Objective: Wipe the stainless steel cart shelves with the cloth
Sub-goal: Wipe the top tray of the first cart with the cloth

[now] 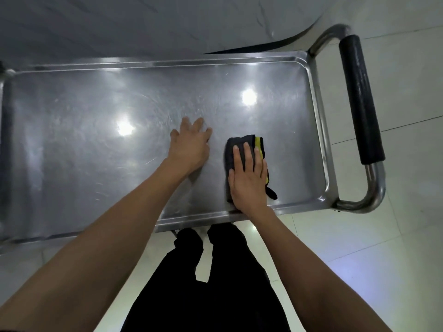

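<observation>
The stainless steel cart's top shelf (96, 144) fills the middle of the view, shiny with smears and light reflections. A folded dark grey cloth (231, 149) with a yellow edge lies on the shelf's right part, near the front rim. My right hand (248, 178) lies flat on the cloth with straight fingers, pressing it down. My left hand (190, 146) rests flat on the bare steel just left of the cloth, fingers spread.
The cart's handle (360, 99), a steel tube with a black foam grip, sticks out on the right. A raised rim (317, 130) borders the shelf. White tiled floor (395, 236) lies around; a grey wall stands behind the cart. My dark trousers are below the front edge.
</observation>
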### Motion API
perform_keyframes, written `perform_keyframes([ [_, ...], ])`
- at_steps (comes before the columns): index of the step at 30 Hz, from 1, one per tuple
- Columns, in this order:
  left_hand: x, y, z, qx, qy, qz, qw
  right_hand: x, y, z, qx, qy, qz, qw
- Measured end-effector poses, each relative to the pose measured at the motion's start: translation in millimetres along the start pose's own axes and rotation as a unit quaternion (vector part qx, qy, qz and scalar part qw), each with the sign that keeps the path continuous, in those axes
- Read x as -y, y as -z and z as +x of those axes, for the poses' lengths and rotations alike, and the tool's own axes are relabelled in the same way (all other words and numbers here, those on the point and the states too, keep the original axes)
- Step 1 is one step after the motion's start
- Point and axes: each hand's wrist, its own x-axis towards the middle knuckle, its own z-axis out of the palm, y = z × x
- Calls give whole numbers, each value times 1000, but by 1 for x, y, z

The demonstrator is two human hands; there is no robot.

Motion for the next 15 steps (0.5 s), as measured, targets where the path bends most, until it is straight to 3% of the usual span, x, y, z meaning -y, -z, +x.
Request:
perform_keyframes([
  [15,-3,6,-3,12,9,11,1000,26,41,215,-3,54,57,997],
])
